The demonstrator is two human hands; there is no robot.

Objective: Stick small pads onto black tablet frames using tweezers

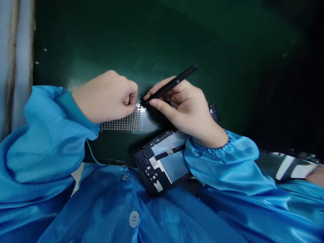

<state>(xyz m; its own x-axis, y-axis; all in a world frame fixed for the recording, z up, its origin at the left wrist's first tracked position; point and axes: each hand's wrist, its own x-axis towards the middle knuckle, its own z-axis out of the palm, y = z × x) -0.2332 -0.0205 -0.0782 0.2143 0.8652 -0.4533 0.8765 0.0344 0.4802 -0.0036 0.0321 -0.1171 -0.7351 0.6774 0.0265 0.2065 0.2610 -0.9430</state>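
Observation:
My left hand (108, 96) is closed, thumb and forefinger pinched at the upper edge of a clear sheet of small grey squares (121, 123). Much of that sheet is hidden beneath the hand. In the fingers of my right hand (188, 104) is a slim black pen-like tool (172, 84), slanting up to the right. Its lower tip is close to my left fingertips, by a few shiny bits at the sheet's edge. Below my right wrist lies an opened black device housing (152, 168) with a blue-grey panel and a ribbon cable, partly covered by my sleeve.
The dark green work surface (152, 37) has a few white specks at its left. Another small black part (214, 113) shows behind my right wrist. At the right edge are white strips (285, 167) and part of another person's hand (316, 175).

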